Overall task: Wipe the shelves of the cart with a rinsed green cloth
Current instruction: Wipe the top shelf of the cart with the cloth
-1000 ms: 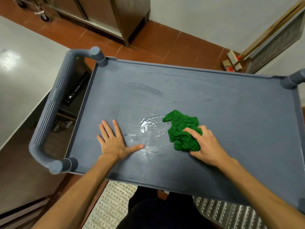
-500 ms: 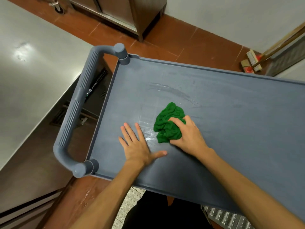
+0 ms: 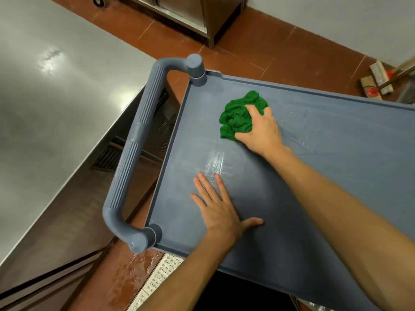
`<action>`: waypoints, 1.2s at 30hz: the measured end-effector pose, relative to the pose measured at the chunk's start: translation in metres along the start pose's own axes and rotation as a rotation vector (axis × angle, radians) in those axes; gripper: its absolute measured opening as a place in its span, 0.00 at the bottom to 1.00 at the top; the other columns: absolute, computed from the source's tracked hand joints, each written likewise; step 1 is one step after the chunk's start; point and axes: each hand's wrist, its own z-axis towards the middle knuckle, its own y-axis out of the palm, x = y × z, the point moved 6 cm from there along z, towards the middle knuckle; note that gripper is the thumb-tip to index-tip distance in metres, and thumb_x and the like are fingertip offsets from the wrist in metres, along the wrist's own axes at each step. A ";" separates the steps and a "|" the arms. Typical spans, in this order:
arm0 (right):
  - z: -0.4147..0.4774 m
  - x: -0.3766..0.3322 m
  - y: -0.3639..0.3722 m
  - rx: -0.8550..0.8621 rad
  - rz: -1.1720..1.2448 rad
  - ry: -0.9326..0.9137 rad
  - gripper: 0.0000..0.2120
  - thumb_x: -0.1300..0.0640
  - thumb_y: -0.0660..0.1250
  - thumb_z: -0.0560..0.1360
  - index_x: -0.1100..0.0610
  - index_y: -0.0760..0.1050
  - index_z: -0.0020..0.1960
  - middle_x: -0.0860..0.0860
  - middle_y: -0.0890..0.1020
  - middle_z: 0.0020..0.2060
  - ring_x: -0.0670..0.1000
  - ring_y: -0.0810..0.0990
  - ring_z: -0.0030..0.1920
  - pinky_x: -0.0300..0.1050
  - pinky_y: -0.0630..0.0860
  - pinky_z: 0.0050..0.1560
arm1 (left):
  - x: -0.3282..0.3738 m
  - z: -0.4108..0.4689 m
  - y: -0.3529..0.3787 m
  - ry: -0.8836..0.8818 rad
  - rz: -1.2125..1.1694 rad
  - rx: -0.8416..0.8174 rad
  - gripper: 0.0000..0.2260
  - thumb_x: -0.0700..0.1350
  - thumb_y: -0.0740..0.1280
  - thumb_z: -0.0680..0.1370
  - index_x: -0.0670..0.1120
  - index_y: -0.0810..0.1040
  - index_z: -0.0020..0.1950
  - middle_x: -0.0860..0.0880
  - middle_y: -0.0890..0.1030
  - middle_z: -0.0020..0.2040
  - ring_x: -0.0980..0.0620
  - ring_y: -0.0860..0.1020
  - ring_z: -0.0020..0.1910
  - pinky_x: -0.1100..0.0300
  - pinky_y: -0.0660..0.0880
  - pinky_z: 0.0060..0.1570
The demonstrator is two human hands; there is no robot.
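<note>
— Where's the green cloth sitting?
— Bunched up on the cart's top shelf, toward the far corner near the handle. The right hand lies over it, fingers curled into the folds, gripping it against the grey surface.
— And the other one?
— The left hand lies flat on the shelf nearer the front edge, fingers straight and spread, holding nothing. A wet streak shines just beyond its fingertips. A steel counter stands beside the handle.
</note>
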 end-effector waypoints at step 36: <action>-0.085 0.156 -0.097 0.092 -0.070 0.292 0.32 0.47 0.73 0.72 0.48 0.67 0.74 0.60 0.72 0.61 0.66 0.76 0.59 0.56 0.74 0.57 | 0.009 -0.005 -0.019 -0.029 0.248 0.037 0.67 0.86 0.37 0.56 0.34 0.27 0.75 0.23 0.38 0.76 0.24 0.43 0.78 0.35 0.57 0.75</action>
